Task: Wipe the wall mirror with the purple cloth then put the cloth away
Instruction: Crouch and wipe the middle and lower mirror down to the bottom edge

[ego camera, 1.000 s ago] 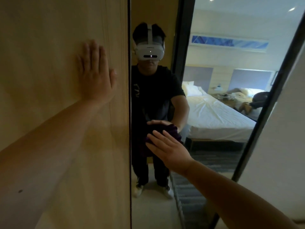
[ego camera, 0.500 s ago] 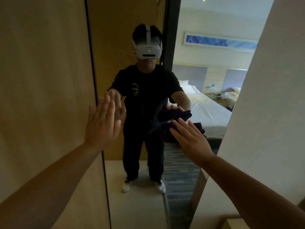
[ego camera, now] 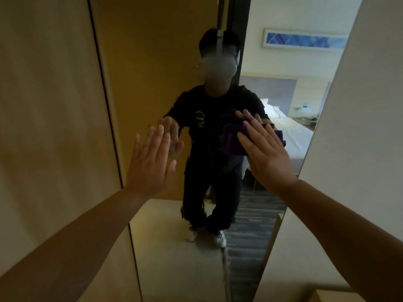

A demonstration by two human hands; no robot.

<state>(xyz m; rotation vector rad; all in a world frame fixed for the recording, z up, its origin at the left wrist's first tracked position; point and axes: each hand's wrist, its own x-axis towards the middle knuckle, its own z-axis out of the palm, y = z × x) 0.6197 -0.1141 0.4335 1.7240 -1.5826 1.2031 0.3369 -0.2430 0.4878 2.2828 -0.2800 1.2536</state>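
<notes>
- The wall mirror (ego camera: 165, 62) was the largest thing, a tall pane running from the top of the frame to the bottom through the centre; its long axis stood upright, though it leaned in the wide-angle picture, with the dark left edge slanting from the upper left down toward the bottom centre.
- A wooden panel (ego camera: 48, 105) filled the left side of the frame, touching the mirror's left edge.
- A pale wall (ego camera: 359, 149) filled the right side, meeting the mirror along a slanted edge from the upper right down to the lower centre.
- The glass reflected a person in dark clothes, a bed at the right centre and a striped carpet lower down.
- The left arm rose from the lower left corner; the left hand (ego camera: 150, 164) was flat and released, fingers together and pointing up, holding nothing. It sat left of centre, at the glass just right of the mirror's left edge; whether the palm touched the glass could not be told.
- The right arm came in from the lower right corner; the right hand (ego camera: 266, 153) was spread flat, fingers pointing up and to the left, pressing the cloth against the glass rather than clenching it.
- The purple cloth (ego camera: 233, 138) was bunched under the right hand's fingers, just right of centre. Its visible part stuck out to the left of the fingers, the long axis lying roughly across the frame; where cloth ended and its reflection began was unclear.
</notes>
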